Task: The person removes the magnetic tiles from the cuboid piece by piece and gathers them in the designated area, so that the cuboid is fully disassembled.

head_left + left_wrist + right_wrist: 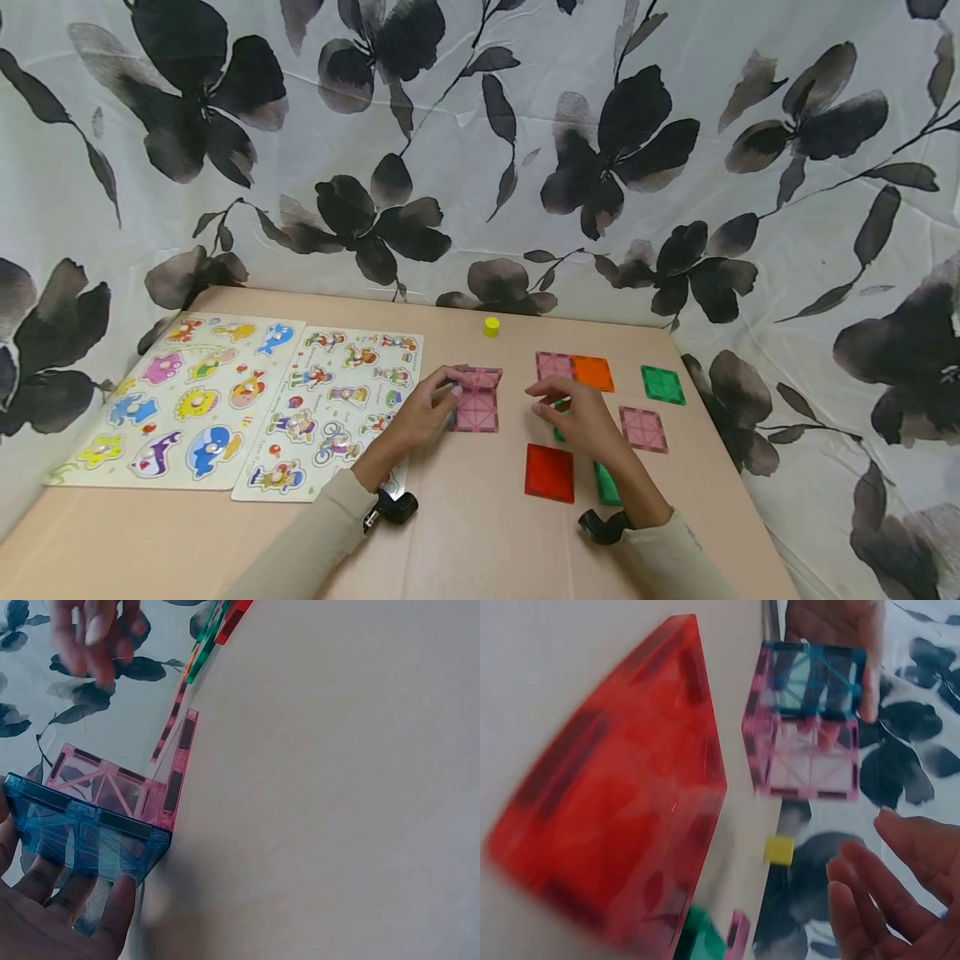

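Observation:
My left hand (422,415) grips a blue translucent square tile (86,829), with several fingers against its face. The blue tile stands along the edge of a pink tile (477,413) lying on the table. Another pink tile (105,782) stands upright at the back of that one, meeting the blue tile at a corner. To the right, my right hand (581,417) hovers with loosely bent fingers and holds nothing. Beneath it a green tile (561,407) is mostly hidden. A red tile (549,473) lies just in front of the right hand.
More loose tiles lie at right: an orange one (593,373), pink ones (643,429) and green ones (663,385). A small yellow cylinder (491,326) stands near the back edge. Two sticker-like picture boards (247,400) cover the left side. Floral cloth (487,150) hangs behind the table.

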`<action>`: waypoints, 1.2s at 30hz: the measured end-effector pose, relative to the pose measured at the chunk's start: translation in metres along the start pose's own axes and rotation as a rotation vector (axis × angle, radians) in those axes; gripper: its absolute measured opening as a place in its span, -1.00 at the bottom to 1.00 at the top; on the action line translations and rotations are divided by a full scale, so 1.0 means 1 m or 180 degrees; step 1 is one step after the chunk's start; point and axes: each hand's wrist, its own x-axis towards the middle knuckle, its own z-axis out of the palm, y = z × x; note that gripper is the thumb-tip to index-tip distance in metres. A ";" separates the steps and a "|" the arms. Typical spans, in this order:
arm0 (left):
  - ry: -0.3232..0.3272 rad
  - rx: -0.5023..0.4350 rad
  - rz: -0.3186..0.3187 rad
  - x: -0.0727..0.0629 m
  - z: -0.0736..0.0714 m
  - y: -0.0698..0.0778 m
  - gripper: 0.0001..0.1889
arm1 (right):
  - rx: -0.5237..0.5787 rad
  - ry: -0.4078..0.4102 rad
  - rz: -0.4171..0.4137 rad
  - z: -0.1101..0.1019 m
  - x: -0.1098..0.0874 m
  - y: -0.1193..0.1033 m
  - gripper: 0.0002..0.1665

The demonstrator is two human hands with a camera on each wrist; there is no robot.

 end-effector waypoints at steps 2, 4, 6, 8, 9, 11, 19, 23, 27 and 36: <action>0.0019 0.0026 -0.0007 0.000 0.000 0.000 -0.72 | 0.0012 0.0023 -0.0097 0.007 0.008 -0.006 -0.68; 0.0046 0.0059 -0.0018 0.000 0.000 0.000 -0.73 | -0.0004 0.0047 -0.0196 0.013 0.017 -0.012 -0.68; 0.0069 0.0087 -0.0035 0.000 0.000 0.000 -0.74 | -0.0027 0.0050 -0.0270 0.018 0.025 -0.015 -0.69; 0.0079 0.0098 -0.0054 0.000 0.000 0.000 -0.75 | -0.0067 0.0046 -0.0316 0.024 0.033 -0.019 -0.71; 0.0076 0.0097 -0.0058 0.000 0.000 0.000 -0.75 | -0.0082 0.0041 -0.0335 0.027 0.037 -0.020 -0.72; 0.0072 0.0093 -0.0069 0.000 0.000 0.000 -0.75 | -0.0072 0.0007 -0.0351 0.032 0.044 -0.022 -0.73; 0.0040 0.0046 -0.0036 0.000 0.001 0.003 -0.75 | -0.0012 -0.0029 -0.0312 0.045 0.060 -0.025 -0.68; 0.0050 0.0040 -0.0067 -0.001 0.001 0.004 -0.74 | 0.0040 0.0046 -0.0231 0.047 0.064 -0.024 -0.62; 0.0059 0.0022 -0.0121 -0.002 0.001 0.004 -0.74 | 0.0098 0.0125 -0.0208 0.046 0.067 -0.021 -0.64; 0.0085 0.0073 -0.0057 0.001 0.003 0.004 -0.77 | 0.0101 0.0485 -0.0076 0.036 0.071 -0.013 -0.68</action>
